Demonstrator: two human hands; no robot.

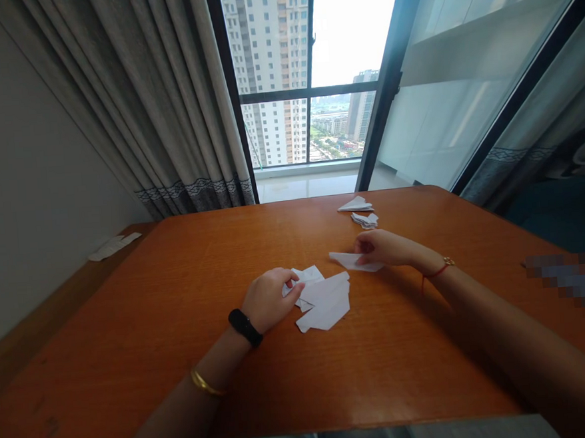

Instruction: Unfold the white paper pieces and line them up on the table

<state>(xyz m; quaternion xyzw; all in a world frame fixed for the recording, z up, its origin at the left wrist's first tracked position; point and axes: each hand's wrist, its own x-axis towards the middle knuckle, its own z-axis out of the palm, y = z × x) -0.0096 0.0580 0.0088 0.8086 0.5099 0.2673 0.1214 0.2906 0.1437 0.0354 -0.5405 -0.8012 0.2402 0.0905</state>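
Observation:
My right hand (378, 246) pinches a folded white paper piece (346, 260), with its pointed end toward the left, just above the table. Curled at the left side of a small pile of folded white papers (312, 275), my left hand (274, 296) has thumb and fingers closed on one of them. Part of that paper is hidden by the fingers. In front of the pile lies a flat white paper shape (327, 304) with angled edges, overlapping the others.
A folded paper plane (356, 204) and a small stack of folded papers (365, 220) rest near the far edge of the wooden table (196, 272). A white paper strip (115, 246) lies on a ledge at left. Window and curtains stand behind.

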